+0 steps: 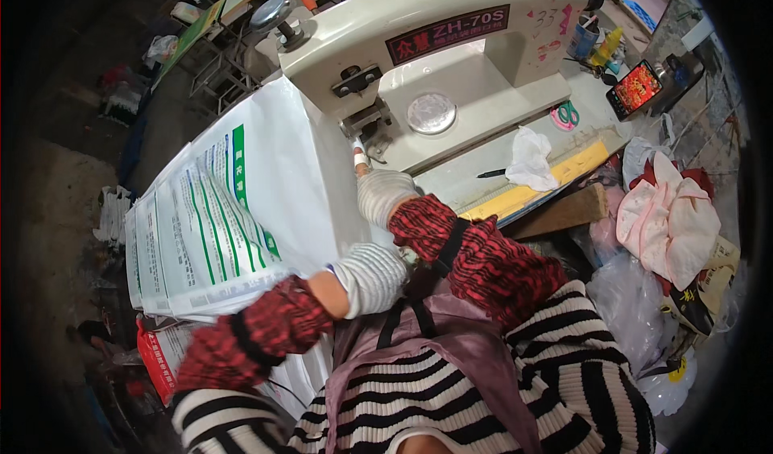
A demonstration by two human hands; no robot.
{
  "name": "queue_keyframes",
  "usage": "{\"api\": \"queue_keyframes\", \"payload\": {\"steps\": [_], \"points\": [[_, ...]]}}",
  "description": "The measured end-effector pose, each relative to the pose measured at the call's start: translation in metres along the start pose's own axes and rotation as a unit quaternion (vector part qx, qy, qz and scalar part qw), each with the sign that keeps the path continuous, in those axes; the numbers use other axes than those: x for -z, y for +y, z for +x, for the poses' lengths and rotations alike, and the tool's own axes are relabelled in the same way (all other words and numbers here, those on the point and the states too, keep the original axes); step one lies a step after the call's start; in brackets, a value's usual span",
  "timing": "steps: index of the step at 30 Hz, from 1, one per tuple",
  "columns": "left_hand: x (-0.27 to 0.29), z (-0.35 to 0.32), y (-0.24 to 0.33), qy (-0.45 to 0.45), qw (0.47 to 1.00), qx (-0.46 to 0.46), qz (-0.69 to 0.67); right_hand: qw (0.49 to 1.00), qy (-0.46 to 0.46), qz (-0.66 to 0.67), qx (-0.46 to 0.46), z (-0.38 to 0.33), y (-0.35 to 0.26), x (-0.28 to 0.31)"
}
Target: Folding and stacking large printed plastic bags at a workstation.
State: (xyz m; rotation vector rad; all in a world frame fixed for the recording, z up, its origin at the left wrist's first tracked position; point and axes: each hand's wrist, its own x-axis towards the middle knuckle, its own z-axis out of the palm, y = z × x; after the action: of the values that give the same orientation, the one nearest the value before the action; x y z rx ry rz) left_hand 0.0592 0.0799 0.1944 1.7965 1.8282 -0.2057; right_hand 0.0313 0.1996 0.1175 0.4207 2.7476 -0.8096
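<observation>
- Red and white sack (157,357): lying at the near left, partly under the stack above it.
- White printed sack (217,212): lying flat, its long axis running from the near left to the far right, its far end reaching under the machine's head; green stripes and print running along the same axis.
- Left hand (369,277): gloved in white knit, resting on the near edge of the white printed sack, fingers curled down onto it; whether it is pinching the material I cannot tell. Forearm in a red and black sleeve, coming in from the near left, wrist bent.
- Right hand (382,194): gloved likewise, stretching forward, one taped finger pointing at the head of the machine, pressing flat on the sack's far edge and gripping nothing visible.
- Cream sewing machine (451,59): standing far centre, arm running left to right.
- White cloth (530,160), black pen (491,174), green scissors (568,114): lying on the table to the right.
- Phone (638,87): glowing at the far right.
</observation>
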Motion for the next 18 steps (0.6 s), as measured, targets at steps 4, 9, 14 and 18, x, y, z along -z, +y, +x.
{"api": "queue_keyframes", "payload": {"steps": [4,9,14,18], "points": [[-0.019,0.011,0.021,0.02,0.999,0.047,-0.007,0.997,0.01,0.073,0.008,-0.021,0.009,-0.023],[0.046,-0.008,0.0,-0.122,0.991,0.028,0.039,0.99,-0.056,0.122,-0.04,-0.054,0.016,-0.03],[0.045,-0.06,-0.083,0.064,0.982,-0.107,0.143,0.998,-0.058,-0.007,0.038,-0.058,-0.004,-0.008],[0.052,-0.018,-0.007,0.031,0.981,-0.149,0.12,0.995,-0.034,-0.086,0.029,0.0,0.025,-0.016]]}}
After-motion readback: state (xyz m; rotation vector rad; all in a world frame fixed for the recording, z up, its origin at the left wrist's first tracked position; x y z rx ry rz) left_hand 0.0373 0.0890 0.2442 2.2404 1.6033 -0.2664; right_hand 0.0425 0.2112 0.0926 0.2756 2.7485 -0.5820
